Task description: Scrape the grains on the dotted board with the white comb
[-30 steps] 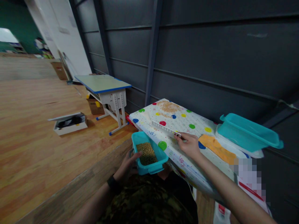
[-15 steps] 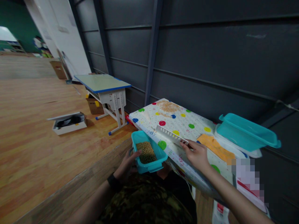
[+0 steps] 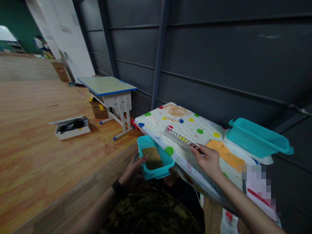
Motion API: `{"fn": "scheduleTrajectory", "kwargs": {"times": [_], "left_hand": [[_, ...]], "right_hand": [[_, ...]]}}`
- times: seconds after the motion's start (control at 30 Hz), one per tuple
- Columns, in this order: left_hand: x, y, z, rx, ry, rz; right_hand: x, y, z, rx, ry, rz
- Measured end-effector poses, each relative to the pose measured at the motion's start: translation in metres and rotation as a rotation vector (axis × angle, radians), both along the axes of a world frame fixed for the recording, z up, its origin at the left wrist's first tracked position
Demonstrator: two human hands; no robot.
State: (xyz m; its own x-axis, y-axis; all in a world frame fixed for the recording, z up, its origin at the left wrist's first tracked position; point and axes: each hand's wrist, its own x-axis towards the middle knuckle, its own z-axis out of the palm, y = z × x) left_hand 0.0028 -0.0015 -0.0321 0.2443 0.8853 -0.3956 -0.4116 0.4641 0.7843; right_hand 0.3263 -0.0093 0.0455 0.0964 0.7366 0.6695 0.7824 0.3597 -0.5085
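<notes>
your left fingers (image 3: 143,160) grasping a teal container (image 3: 156,175) of beans (image 3: 152,156), your right fingers (image 3: 196,152) pinching a slotted white strip (image 3: 179,141) over the desk (image 3: 187,128), grains (image 3: 176,111) at its far end

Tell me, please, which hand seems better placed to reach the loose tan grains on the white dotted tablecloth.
Probably the right hand: over the tablecloth, it holds a long white slotted strip that reaches nearer the grains. The left hand is occupied, gripping a rectangular turquoise plastic box.
</notes>
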Motion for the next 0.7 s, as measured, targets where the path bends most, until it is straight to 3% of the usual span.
{"fn": "scheduleTrajectory", "kwargs": {"times": [0.17, 0.43, 0.7], "left_hand": [[0.001, 0.0, 0.005, 0.008, 0.086, -0.01], [0.0, 0.0, 0.01, 0.002, 0.085, -0.019], [-0.002, 0.003, 0.01, -0.004, 0.103, -0.002]], "right_hand": [[-0.005, 0.021, 0.003, -0.077, -0.02, 0.014], [0.002, 0.007, 0.001, -0.032, 0.029, 0.108], [-0.001, 0.041, 0.003, -0.065, 0.023, 0.007]]}}
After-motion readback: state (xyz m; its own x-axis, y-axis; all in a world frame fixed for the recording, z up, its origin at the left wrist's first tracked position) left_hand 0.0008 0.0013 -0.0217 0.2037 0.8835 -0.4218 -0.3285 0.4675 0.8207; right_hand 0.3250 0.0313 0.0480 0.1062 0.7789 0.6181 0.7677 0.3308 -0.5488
